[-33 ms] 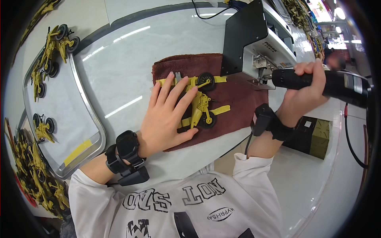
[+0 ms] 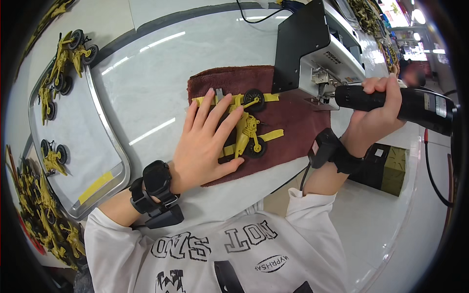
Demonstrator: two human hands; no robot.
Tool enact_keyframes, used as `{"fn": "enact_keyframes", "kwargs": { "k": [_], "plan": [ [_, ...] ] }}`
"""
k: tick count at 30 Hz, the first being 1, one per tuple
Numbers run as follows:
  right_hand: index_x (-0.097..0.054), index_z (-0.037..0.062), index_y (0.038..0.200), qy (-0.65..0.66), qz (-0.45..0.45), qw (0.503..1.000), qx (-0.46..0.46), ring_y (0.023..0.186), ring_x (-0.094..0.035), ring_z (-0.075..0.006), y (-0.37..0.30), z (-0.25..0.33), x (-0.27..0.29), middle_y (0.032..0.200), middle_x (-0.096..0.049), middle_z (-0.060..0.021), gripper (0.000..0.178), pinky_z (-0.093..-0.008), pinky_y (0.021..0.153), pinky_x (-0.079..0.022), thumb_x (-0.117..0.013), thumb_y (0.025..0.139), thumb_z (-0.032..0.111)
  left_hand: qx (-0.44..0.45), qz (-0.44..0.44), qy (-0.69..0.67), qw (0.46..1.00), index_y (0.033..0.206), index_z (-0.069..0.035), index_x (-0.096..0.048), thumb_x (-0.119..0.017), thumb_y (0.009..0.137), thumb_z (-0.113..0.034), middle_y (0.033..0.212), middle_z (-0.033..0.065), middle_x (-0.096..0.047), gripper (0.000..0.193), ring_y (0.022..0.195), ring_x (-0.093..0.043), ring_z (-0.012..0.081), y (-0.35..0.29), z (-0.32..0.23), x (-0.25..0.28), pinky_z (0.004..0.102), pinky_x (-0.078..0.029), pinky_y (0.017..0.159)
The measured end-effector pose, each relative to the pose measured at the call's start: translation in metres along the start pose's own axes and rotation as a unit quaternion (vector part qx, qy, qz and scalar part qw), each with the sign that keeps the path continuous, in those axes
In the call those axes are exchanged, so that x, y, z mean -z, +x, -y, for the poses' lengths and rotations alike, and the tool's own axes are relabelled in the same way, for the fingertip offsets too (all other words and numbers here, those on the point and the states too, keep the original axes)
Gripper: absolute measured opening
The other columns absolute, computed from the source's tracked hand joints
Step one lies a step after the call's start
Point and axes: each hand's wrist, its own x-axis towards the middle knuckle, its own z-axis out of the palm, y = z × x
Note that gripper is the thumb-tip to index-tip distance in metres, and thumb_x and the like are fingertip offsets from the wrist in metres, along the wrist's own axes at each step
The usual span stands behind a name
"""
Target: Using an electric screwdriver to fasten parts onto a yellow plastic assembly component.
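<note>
My left hand [image 2: 205, 139] lies flat with its fingers spread over a yellow toy motorcycle [image 2: 246, 128] with black wheels. Its thumb touches the lower end of the toy, and the palm and fingers hide part of it. Under the toy is a dark red-brown cloth mat [image 2: 298, 122] with strips of yellow tape [image 2: 272, 135]. My right hand [image 2: 376, 110] is wrapped round a black electric screwdriver [image 2: 364, 96], held almost level. The screwdriver's front end is at the outlet of a black-and-white screw feeder [image 2: 312, 63]; its very tip is too small to make out.
A metal tray [image 2: 122, 161] at the left holds several yellow toy motorcycles [image 2: 53, 158]. More yellow parts [image 2: 46, 215] are heaped beyond it. A dark box [image 2: 376, 168] is right of my right wrist, and a cable [image 2: 430, 171] hangs at the far right.
The rear end of the electric screwdriver has dipped very slightly along with my right hand. My left hand and the toy motorcycle have not moved.
</note>
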Motion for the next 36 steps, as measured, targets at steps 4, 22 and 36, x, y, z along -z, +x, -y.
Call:
{"fn": "enact_keyframes", "kwargs": {
  "k": [4, 22, 36],
  "plan": [
    [-0.043, -0.0035, 0.112, 0.013, 0.009, 1.000, 0.012, 0.048, -0.049, -0.0155, -0.002, 0.000, 0.003, 0.059, -0.050, -0.0067, 0.037, -0.0290, 0.052, -0.044, -0.057, 0.078, -0.001, 0.002, -0.053, -0.010, 0.999, 0.137, -0.011, -0.040, -0.076, 0.063, -0.042, 0.144, 0.0191, -0.032, 0.087, 0.135, -0.022, 0.0442, -0.005, -0.005, 0.003, 0.0595, -0.015, 0.107],
    [-0.036, -0.0003, 0.125, 0.067, 0.013, 0.997, 0.044, 0.048, -0.046, -0.0163, -0.034, 0.022, 0.018, 0.062, -0.048, -0.0059, 0.046, -0.0324, 0.053, -0.042, -0.052, 0.084, 0.012, -0.085, -0.066, -0.236, 0.966, 0.112, -0.011, -0.059, -0.067, 0.078, -0.029, 0.126, 0.0196, -0.051, 0.040, 0.122, -0.043, 0.0403, -0.011, -0.033, 0.048, 0.0542, -0.029, 0.102],
    [-0.048, 0.0005, 0.104, 0.094, 0.047, 0.994, -0.008, 0.049, -0.052, -0.0197, 0.009, -0.014, 0.020, 0.060, -0.052, -0.0095, 0.030, -0.0317, 0.050, -0.047, -0.062, 0.077, 0.000, -0.162, -0.046, -0.331, 0.929, 0.092, -0.005, -0.060, -0.054, 0.080, -0.011, 0.088, 0.0124, -0.064, 0.014, 0.091, -0.060, 0.0334, -0.085, -0.063, 0.142, 0.0445, -0.042, 0.081]
  ]
}}
